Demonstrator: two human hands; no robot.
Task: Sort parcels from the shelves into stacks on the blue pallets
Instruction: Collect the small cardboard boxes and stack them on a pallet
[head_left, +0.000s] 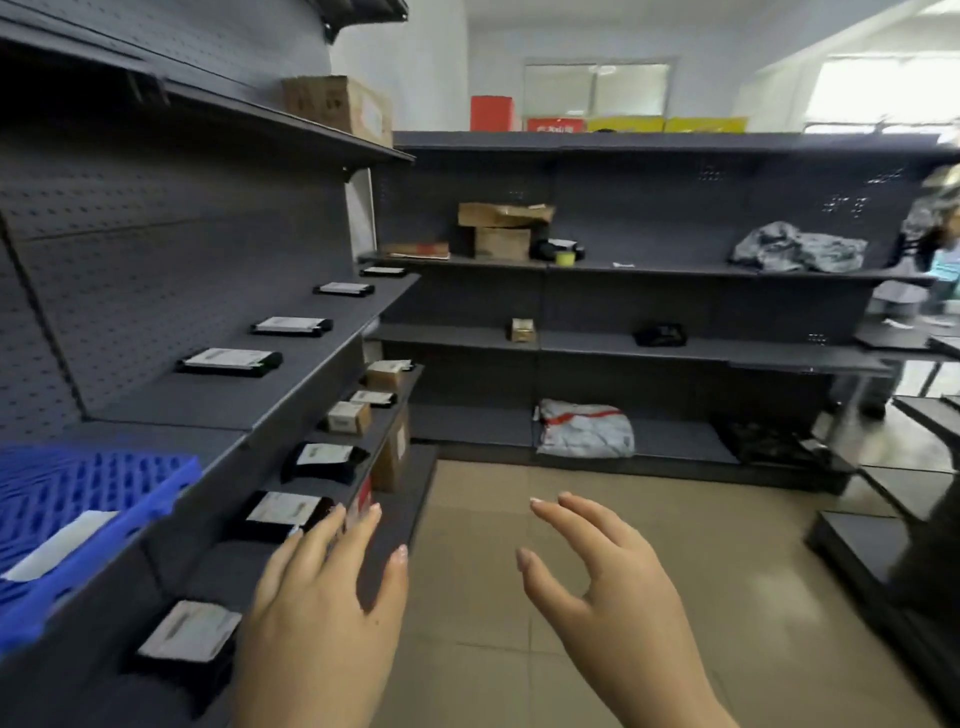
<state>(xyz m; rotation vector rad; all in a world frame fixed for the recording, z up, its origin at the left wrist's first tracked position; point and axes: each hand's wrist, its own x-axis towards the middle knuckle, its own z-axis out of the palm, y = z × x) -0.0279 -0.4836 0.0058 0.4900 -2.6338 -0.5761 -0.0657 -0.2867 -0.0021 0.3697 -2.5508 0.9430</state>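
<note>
We see daylight glare through the far windows (883, 93), blowing them out. The near left shelves (156, 260) sit dim; wide-angle edges bend and blur.

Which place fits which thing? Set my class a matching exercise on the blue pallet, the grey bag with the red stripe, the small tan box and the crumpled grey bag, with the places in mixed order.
Things
1. blue pallet
2. grey bag with red stripe
3. small tan box
4. crumpled grey bag

Places
A. bottom shelf of the far shelf unit
B. upper shelf of the far shelf unit, right end
C. on the left shelf unit, nearest the camera
D. middle shelf of the far shelf unit

Pairs: 1-C, 2-A, 3-D, 4-B
</note>
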